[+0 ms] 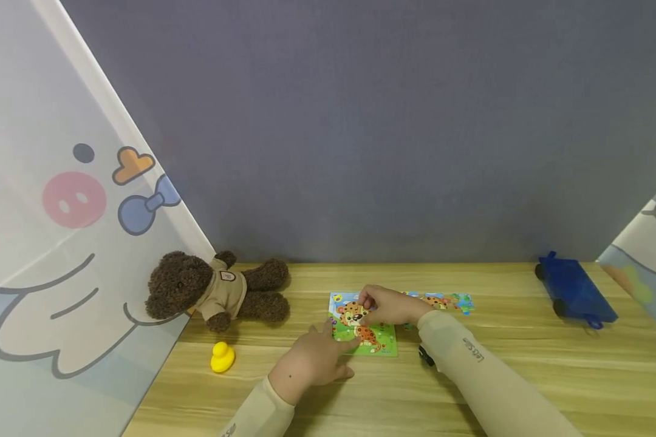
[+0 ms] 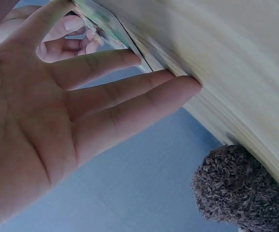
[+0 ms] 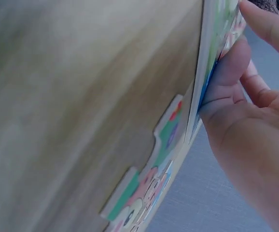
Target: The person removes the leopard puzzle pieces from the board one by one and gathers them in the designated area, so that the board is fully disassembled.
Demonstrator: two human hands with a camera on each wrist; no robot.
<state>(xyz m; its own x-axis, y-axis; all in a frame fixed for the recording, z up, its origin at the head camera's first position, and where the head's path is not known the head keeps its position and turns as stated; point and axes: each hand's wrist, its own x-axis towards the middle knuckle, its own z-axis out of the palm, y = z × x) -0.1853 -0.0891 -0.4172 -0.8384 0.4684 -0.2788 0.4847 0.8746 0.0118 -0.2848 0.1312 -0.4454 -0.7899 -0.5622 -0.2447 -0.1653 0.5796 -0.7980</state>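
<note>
A leopard jigsaw puzzle (image 1: pixel 385 346) in a green and blue board lies on the wooden table. My left hand (image 1: pixel 316 358) reaches over its lower left edge with fingers extended, the index finger touching the picture. In the left wrist view, the left palm (image 2: pixel 23 125) faces the camera and holds nothing. Over the upper right of the board is my right hand (image 1: pixel 390 305), its thumb and bent fingers at the leopard's face. Whether a piece is between those fingertips is hidden. Loose puzzle pieces (image 1: pixel 461 301) lie right of the board, partly behind the right hand.
A brown teddy bear (image 1: pixel 218 291) in a tan shirt lies at the back left. In front of it stands a yellow rubber duck (image 1: pixel 222 357). A blue toy cart (image 1: pixel 575 288) is at the far right. A grey wall (image 1: pixel 382 133) closes the table's back edge.
</note>
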